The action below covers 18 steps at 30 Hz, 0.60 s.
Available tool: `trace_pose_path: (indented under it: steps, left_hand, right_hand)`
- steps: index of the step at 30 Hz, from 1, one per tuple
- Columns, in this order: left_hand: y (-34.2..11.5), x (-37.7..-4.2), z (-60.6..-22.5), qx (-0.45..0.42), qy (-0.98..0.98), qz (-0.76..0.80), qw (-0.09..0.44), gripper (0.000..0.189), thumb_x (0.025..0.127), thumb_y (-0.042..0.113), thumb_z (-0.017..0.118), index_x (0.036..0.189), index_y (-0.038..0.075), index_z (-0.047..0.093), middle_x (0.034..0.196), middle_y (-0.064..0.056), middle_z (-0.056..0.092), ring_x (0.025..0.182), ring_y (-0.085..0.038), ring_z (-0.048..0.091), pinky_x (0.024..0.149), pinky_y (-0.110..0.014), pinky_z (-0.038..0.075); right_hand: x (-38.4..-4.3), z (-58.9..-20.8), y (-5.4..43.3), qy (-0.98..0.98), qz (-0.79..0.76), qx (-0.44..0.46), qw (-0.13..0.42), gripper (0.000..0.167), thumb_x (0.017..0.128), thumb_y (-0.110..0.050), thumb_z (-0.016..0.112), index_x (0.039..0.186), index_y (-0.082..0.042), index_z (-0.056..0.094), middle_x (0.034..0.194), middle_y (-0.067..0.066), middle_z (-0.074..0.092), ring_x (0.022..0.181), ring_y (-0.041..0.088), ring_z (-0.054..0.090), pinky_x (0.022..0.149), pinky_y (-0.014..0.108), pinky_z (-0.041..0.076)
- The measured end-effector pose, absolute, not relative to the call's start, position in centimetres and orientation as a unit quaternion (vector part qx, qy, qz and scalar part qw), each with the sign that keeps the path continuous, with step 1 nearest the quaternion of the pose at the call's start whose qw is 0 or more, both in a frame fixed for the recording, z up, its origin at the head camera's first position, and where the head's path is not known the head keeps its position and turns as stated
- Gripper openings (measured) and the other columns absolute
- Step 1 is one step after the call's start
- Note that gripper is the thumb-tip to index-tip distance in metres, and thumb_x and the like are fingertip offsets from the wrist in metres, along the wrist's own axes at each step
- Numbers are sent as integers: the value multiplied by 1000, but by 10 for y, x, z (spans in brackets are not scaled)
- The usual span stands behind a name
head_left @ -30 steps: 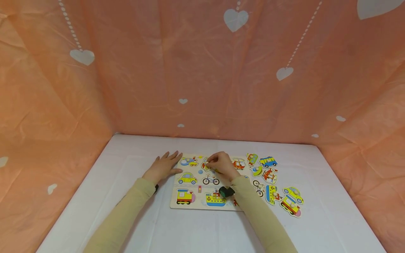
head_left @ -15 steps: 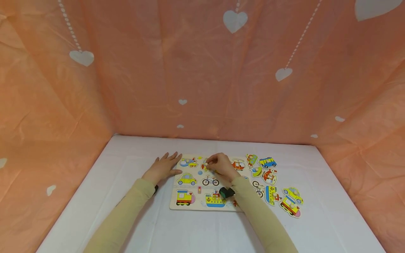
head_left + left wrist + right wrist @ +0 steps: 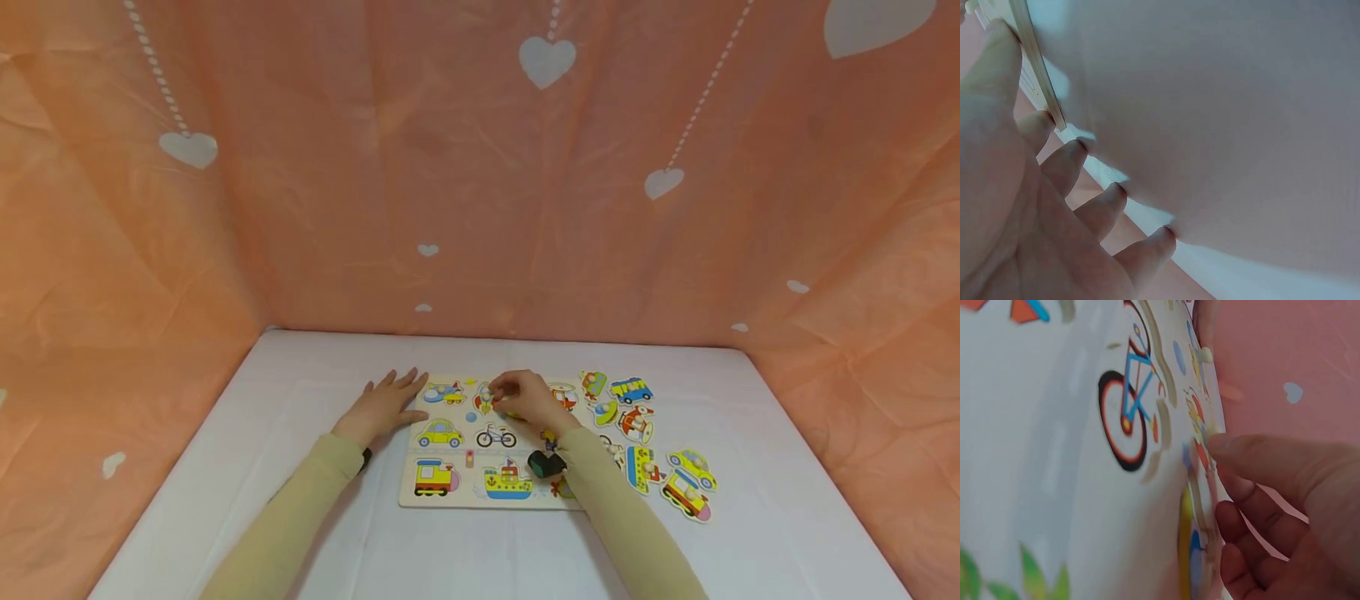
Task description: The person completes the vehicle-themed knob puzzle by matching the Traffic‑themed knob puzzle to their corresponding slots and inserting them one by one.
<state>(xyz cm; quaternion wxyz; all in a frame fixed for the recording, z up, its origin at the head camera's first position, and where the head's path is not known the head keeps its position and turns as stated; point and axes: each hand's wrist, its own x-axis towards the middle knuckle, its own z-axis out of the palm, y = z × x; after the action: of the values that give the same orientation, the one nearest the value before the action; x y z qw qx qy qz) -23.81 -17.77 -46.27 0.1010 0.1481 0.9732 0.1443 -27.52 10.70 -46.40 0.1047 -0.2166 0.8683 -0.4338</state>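
Observation:
In the head view a wooden puzzle board (image 3: 450, 450) with printed vehicles lies on the white table. My left hand (image 3: 381, 412) rests at its left edge, fingers spread; in the left wrist view the thumb touches the board's rim (image 3: 1040, 69) and the other fingertips reach the tabletop. A rocket puzzle piece (image 3: 483, 399) lies in the board's upper row. Just right of it is my right hand (image 3: 528, 400), fingers loosely bent. The right wrist view has the thumb (image 3: 1235, 450) beside the piece's pale knob (image 3: 1215, 434), with a gap to the other fingers.
Loose knobbed pieces lie right of the board: a bus (image 3: 632, 390), a helicopter (image 3: 636, 424), a ship (image 3: 641, 469), a car (image 3: 693, 468), a train (image 3: 686, 496) and others. An airplane piece (image 3: 445, 393) sits at the board's top left. Orange cloth walls surround the table.
My right fingers have moved slightly up and right off the rocket piece, which now shows more fully. The left hand stays at the board's edge. The head view has tilted up a little.

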Motion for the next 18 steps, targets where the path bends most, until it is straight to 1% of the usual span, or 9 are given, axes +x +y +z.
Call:
trace_pose_path:
  steps: [5,10,14,18]
  left_hand:
    - [-177,-238,-462,148,973,143,102,78,88,50,61,151,15,31,155,-11,26,140,-44,18,106,-67,16]
    - [-176,-237,-460,144,973,145,107,78,88,50,61,151,15,31,155,-11,26,140,-44,17,106,-67,15]
    - [-176,-236,-458,146,973,146,105,78,88,50,61,151,15,31,155,-11,26,140,-44,17,106,-67,15]
    - [-176,-235,-458,144,973,147,105,78,88,49,61,151,14,31,155,-11,26,140,-44,17,107,-67,15]
  right_hand:
    - [-272,-460,117,868,-434,-218,98,25,84,-5,73,109,-7,69,92,0,66,84,15,59,77,32,50]
    - [-273,-457,129,864,-439,-221,107,27,88,-10,70,115,-7,67,98,0,66,89,15,60,79,33,51]
    - [-271,-455,138,862,-444,-218,113,28,89,-13,69,117,-9,66,98,-2,66,90,16,60,79,34,51]
    - [-269,-454,146,870,-431,-213,106,27,89,-15,70,116,-11,67,96,-3,65,87,16,59,77,34,50]
